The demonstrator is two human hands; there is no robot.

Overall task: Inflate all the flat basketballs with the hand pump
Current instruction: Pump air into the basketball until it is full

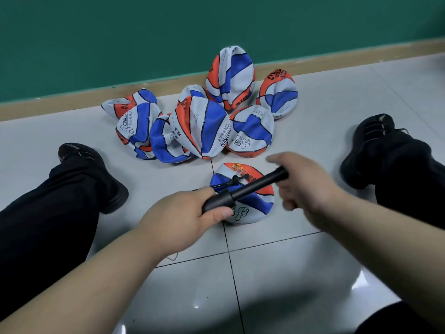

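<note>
Two hands are working one black hand pump [250,188] close above the floor [289,273]. The left hand [190,213] is wrapping its fingers and thumb tightly round the thick end. The right hand [308,186] is curling round the thin far end, out toward two o'clock.

Right under the pump, a flat basketball [261,203] is lying on the tiles. A thin black hose [226,183] is running from the pump to the top of the ball.

To do this well, I think the left hand should be keeping its end very still. That way the hose is not tugging or bending where it goes into the ball. The right hand should be pushing and pulling in long, straight strokes along the pump. Crooked strokes could be pulling the hose out. The ball is looking soft and sunken, so it is needing lots more air.

At twelve o'clock from this ball, a pile of flat basketballs [199,126] is waiting by the green wall [168,32]. None of them is looking round.

Some things are hard to see. The right hand is blurring, so I cannot tell how tightly it is gripping. The left hand is hiding where the hose joins the pump. The spot where the hose enters the ball is too small to make out. The balls are lying over each other, so I cannot count them surely.
</note>
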